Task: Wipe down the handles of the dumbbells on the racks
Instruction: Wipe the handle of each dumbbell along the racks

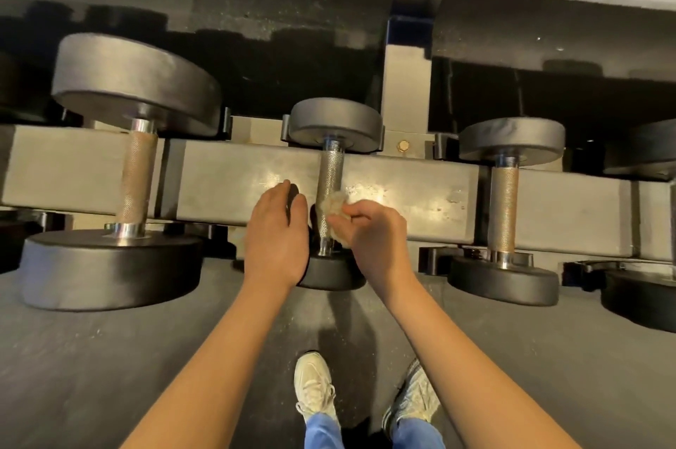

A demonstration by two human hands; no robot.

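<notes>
- Now the right hand [369, 234] pinches a beige cloth [335, 201] against the middle dumbbell's handle [329, 170].
- Just left of it, the left hand [276, 232] lies loosely straight, holding nothing.
- Near weight [329, 274] partly hidden.

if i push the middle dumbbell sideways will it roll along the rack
Probably not far: round heads on the dumbbell could roll, but black brackets flank its far head. Likely heavy for its size, given the steel handle and thick heads. The knurled handle should resist slipping.
</notes>
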